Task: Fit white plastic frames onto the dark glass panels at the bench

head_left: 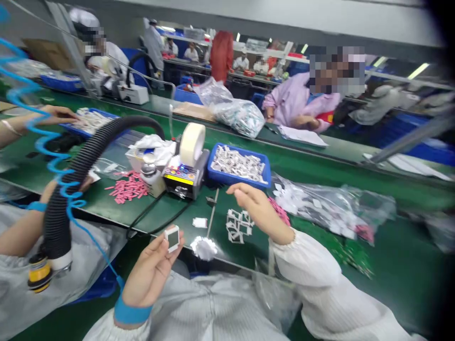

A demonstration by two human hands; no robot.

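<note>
My left hand (151,270) holds a small square part (172,238) with a white frame and a dark face, pinched between thumb and fingertips near the bench's front edge. My right hand (258,208) hovers palm down above a cluster of small white square frames (238,226) on the green bench, fingers curled loosely with nothing visible in them. A blue tray (213,173) full of small white pieces stands just beyond that hand. A white tuft (204,247) and a thin rod (212,215) lie between my hands.
A tape dispenser (188,170) with a white roll stands at centre, pink pieces (128,188) to its left. A black corrugated hose (76,175) and blue coiled air line (42,142) hang at left. Clear bags of parts (327,203) lie at right. Other people work nearby and across the bench.
</note>
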